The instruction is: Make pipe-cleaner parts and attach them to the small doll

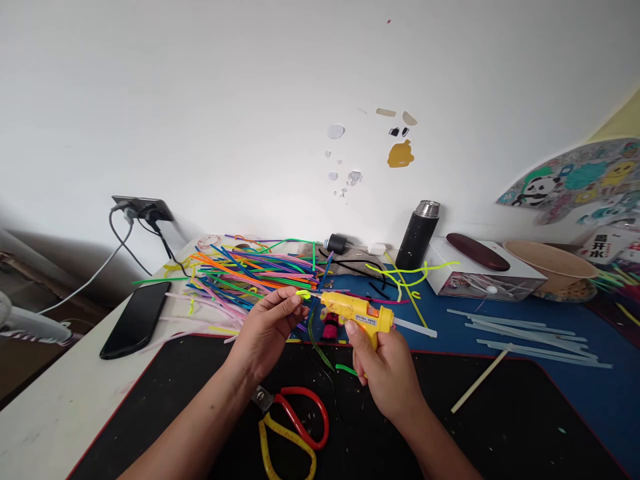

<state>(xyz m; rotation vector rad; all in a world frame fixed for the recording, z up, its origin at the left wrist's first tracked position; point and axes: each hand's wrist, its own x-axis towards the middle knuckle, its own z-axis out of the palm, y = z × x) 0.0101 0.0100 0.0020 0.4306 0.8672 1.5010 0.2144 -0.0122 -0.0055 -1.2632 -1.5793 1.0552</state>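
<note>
My right hand (387, 367) is wrapped round the handle of a yellow hot glue gun (355, 312), its nozzle pointing left. A clear glue stick (415, 327) sticks out of the gun's back end. Pinched in the fingertips of my left hand (273, 327) is a small bent piece of neon-yellow pipe cleaner (303, 294), right at the nozzle tip; whether they touch I cannot tell. Below my left wrist lie scissors (303, 420) with one red and one yellow handle loop, their blades partly hidden. A small magenta wrapped piece (330, 327) sits behind the gun.
A heap of colourful pipe cleaners (260, 270) spreads across the back left, beside a black phone (136, 320). Loose glue sticks (530, 337) lie at the right, near a pale stick (479, 381). Behind stand a black thermos (419, 233), a white box (480, 273) and a bowl (550, 261).
</note>
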